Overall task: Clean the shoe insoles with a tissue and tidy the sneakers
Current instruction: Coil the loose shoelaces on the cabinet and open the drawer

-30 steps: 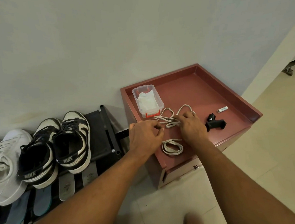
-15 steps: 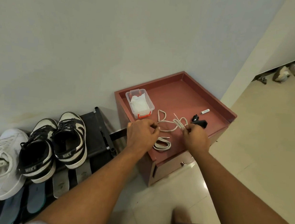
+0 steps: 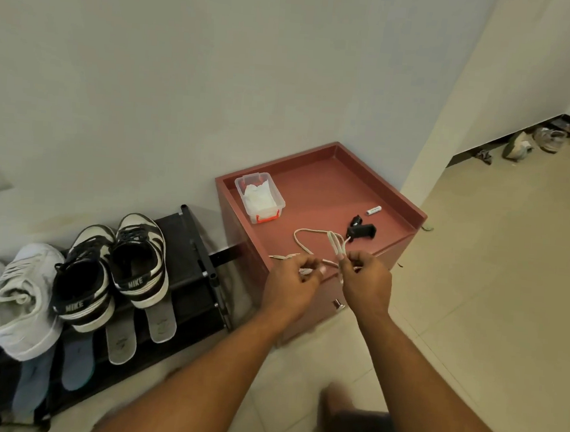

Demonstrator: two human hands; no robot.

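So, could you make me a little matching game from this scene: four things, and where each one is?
Things:
1 shoelace
2 clear box
3 black-and-white sneakers
4 black clip

Places:
a on the shoe rack
b beside the small white tube on the cabinet top
c pinched by the left hand and right hand
d holding white tissue

Pairs: 1-c, 2-d, 3-a, 4-b.

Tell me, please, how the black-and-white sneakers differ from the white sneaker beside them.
The black-and-white sneakers have black panels and laces; the white sneaker is pale throughout, laces included. The black-and-white sneakers show NIKE on the heels; the white sneaker shows no lettering I can see. Both sit on the black rack.
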